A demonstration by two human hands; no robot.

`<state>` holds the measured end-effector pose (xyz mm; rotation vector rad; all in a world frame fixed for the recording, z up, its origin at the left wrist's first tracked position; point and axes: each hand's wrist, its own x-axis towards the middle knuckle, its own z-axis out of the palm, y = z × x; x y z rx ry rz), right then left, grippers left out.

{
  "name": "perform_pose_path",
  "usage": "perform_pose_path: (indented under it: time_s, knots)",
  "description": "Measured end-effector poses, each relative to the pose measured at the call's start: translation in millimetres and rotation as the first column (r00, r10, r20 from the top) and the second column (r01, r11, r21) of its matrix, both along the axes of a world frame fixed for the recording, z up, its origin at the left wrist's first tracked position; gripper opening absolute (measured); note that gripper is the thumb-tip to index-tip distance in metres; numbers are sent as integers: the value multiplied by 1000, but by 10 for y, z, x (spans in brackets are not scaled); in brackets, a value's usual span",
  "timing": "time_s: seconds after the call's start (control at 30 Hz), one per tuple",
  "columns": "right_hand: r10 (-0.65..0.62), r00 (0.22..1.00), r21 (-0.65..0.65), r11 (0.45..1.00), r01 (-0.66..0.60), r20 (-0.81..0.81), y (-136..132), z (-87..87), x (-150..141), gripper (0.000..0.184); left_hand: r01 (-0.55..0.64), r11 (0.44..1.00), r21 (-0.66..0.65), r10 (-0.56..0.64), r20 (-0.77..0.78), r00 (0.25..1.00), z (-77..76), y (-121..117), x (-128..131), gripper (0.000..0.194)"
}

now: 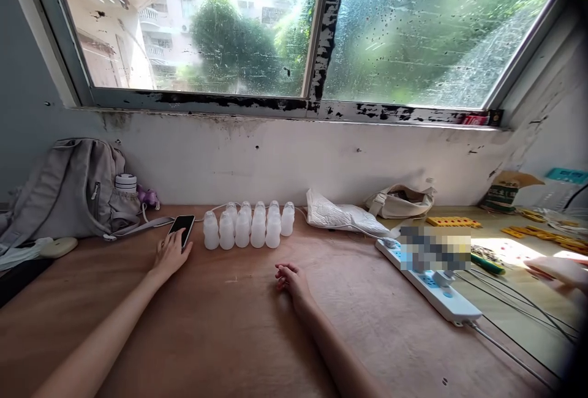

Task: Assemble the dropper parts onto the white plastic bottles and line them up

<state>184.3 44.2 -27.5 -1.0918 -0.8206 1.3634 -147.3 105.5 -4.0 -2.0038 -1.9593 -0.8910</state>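
Note:
My left hand [172, 252] lies over the lower part of a black-screened phone [187, 226], its fingers stretched out and touching the screen. The phone rests on the brown wooden table [220, 337]. Just right of it stand several small, frosted white bottle-shaped pieces [242, 231], upright and close together in two rows. My right hand [293, 285] rests on the tabletop in front and to the right of them. Its fingers are loosely bent and slightly apart, with nothing seen in them. A white cable passes behind the bottle-shaped pieces.
On the right lies a white power strip [432, 281] with plugs and cables, partly blurred out. A silvery padded bag [344, 211] and a beige pouch [402, 201] lie by the wall. A grey backpack [78, 193] sits left. Another person's hand [558, 269] shows far right near yellow pieces [454, 221].

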Motion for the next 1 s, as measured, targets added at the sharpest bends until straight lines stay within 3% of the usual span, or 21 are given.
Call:
perform_pose_path:
  time_s: [0.13,0.27,0.4,0.5,0.6,0.7,0.77,0.83,0.93,1.0]
  knots:
    - [-1,1000,9,1000,1,29,-11,6,14,16,-37,993,-111,28,-80,996,-98,41,-82,45]
    - [-9,998,27,1000,7,61,-17,2,14,17,5,998,-69,-9,-59,998,-80,-50,76,38]
    - [-2,994,63,998,-5,110,-21,-2,-16,18,196,981,-16,-196,-28,980,-62,-410,549,20]
    - [-1,988,91,996,-13,154,-41,5,-43,17,402,916,14,-402,17,915,-54,-705,913,17]
    - [-11,974,132,991,-20,228,-72,9,-63,14,457,889,21,-457,101,884,-55,-835,1078,14]
    - [-28,942,180,983,-34,334,-88,-2,-72,12,358,929,97,-371,244,896,-58,-710,1009,12]
    - [-32,928,188,981,-42,371,-83,-12,-71,12,228,960,161,-273,366,890,-40,-505,885,26]
    - [-22,924,182,982,-52,381,-70,-19,-68,13,133,982,133,-182,496,849,-2,-256,747,47]
    - [0,924,171,983,-70,381,-59,-19,-59,15,125,991,50,-130,592,796,58,81,592,68]
    - [11,924,165,983,-80,382,-61,-15,-53,16,140,990,9,-116,611,783,72,228,540,68]
